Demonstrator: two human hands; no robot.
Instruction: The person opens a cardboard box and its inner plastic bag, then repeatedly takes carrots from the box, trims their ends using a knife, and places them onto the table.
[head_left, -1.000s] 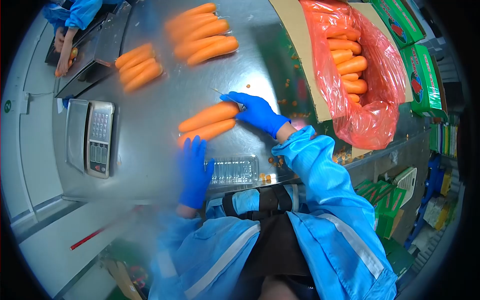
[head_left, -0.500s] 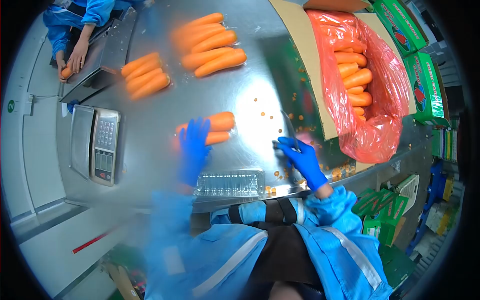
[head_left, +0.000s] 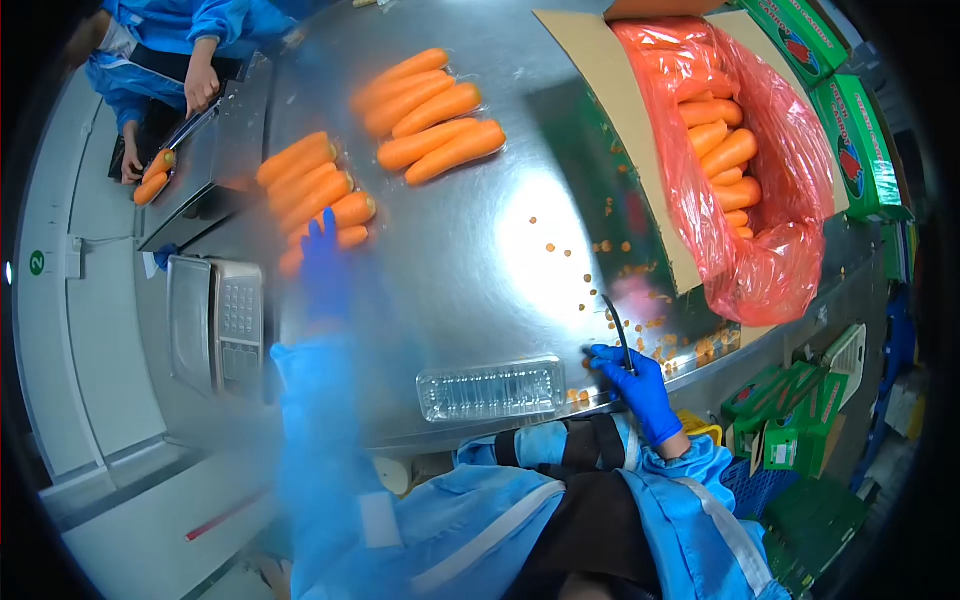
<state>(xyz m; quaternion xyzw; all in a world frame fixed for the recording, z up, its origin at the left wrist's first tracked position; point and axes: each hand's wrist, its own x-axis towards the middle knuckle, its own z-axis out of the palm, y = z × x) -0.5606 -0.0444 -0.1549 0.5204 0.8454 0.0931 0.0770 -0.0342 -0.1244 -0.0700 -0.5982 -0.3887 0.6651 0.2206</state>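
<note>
My blurred left hand (head_left: 325, 265), in a blue glove, lies over a pack of carrots (head_left: 352, 211) and grips it, fingers pointing away from me. That pack touches a second pack of carrots (head_left: 310, 172) just beyond it. Held in my gloved right hand (head_left: 640, 388) is a knife (head_left: 618, 328) with a thin dark curved blade, pointing up and away over the table. An empty clear plastic tray (head_left: 492, 389) sits near the front edge, between my hands. Small round carrot trimmings (head_left: 592, 292) are scattered beyond the knife.
A carton lined with red plastic (head_left: 780, 240) holds loose carrots (head_left: 730, 152) at the right. More carrots (head_left: 440, 110) lie in packs at the back. A scale (head_left: 238, 325) stands left. A co-worker's hands (head_left: 200, 85) are by a metal machine (head_left: 215, 170) with carrots at the far left.
My left hand has slid the carrot pack leftward and away, up against the other pack. The right hand keeps the knife near the front edge. The co-worker's hands have moved apart.
</note>
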